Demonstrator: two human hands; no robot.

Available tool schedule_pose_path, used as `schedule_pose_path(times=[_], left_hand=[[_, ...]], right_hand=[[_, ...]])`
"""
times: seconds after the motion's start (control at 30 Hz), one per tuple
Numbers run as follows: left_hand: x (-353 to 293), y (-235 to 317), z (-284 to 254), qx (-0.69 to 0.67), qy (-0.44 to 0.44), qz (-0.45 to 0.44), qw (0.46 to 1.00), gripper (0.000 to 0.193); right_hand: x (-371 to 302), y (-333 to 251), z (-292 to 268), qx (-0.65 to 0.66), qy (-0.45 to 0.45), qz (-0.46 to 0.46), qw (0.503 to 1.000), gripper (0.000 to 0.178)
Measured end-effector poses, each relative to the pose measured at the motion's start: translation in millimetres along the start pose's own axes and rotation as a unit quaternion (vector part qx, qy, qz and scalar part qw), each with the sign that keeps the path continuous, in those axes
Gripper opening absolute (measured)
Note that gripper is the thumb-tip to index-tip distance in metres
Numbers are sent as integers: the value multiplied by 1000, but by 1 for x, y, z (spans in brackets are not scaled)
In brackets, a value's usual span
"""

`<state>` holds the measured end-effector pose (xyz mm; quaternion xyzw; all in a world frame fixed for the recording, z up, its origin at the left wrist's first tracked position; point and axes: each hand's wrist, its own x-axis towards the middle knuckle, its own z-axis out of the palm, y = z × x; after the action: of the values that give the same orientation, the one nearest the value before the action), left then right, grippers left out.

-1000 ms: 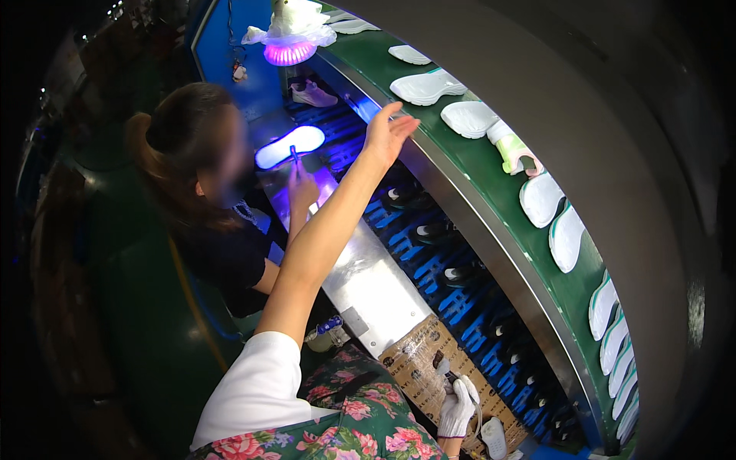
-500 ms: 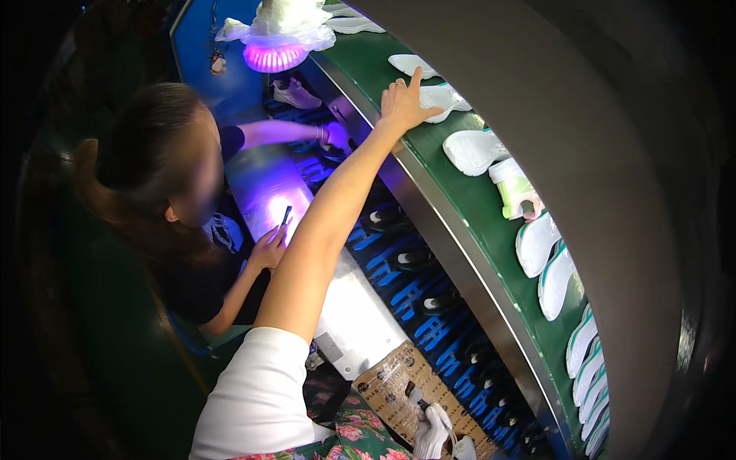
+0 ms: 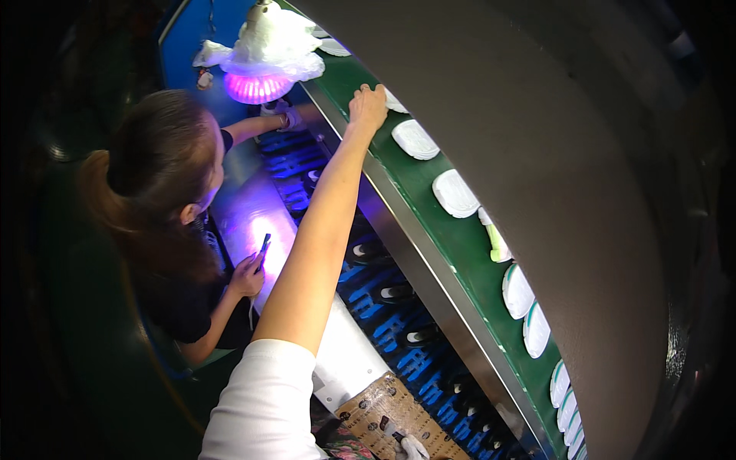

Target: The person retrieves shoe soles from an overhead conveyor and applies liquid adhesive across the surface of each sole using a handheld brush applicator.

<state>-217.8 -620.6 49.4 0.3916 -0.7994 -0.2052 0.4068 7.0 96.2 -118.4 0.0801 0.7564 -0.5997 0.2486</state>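
Note:
My left hand [image 3: 369,107], bare and stretched far out over the green conveyor belt, has its fingers curled at the edge of a white shoe sole [image 3: 395,103]. Part of that sole is hidden behind the hand and the dark cover. Closest to it along the belt is another white sole [image 3: 415,139]. Low in the picture, my right hand [image 3: 414,448] wears a white glove and is closed on a small dark-ended brush [image 3: 391,428]. It is over a brown patterned board [image 3: 376,402], and the lower edge cuts it off.
More white soles [image 3: 455,193] and a green-and-white piece [image 3: 497,239] line the belt [image 3: 460,284]. A large dark cover [image 3: 598,192] overhangs its right side. Below runs a rack with dark shoes [image 3: 399,294]. A co-worker [image 3: 169,230] sits left, holding a dark tool [image 3: 264,247], near a purple-lit lamp [image 3: 259,86].
My left hand has gone from spread fingers over the soles to curled fingers at one sole's edge. The view has shifted, and the co-worker's far arm has reached farther away.

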Motion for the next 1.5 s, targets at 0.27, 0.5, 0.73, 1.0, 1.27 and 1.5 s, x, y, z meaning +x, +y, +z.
schedule_pose_path(times=[0.27,0.5,0.73,1.0,1.27,1.5], left_hand=[[-38,-14,-37,-523,165,32,836,35],[-163,41,-118,-592,80,78,798,41],[-309,55,-191,-610,79,-49,787,15],[-468,75,-178,-575,-324,-110,743,25],[-621,140,-183,-524,-572,-353,523,49],[-710,145,-223,-676,-651,-332,98,91]], right_hand=[[6,2,5,34,-49,-13,998,29],[3,14,-4,94,-86,-34,991,27],[-8,12,-35,180,-88,-60,978,26],[-51,-29,-95,365,-56,-131,920,25],[-119,-74,-76,348,-142,-203,904,22],[-136,-69,-92,296,-96,-253,916,24]])
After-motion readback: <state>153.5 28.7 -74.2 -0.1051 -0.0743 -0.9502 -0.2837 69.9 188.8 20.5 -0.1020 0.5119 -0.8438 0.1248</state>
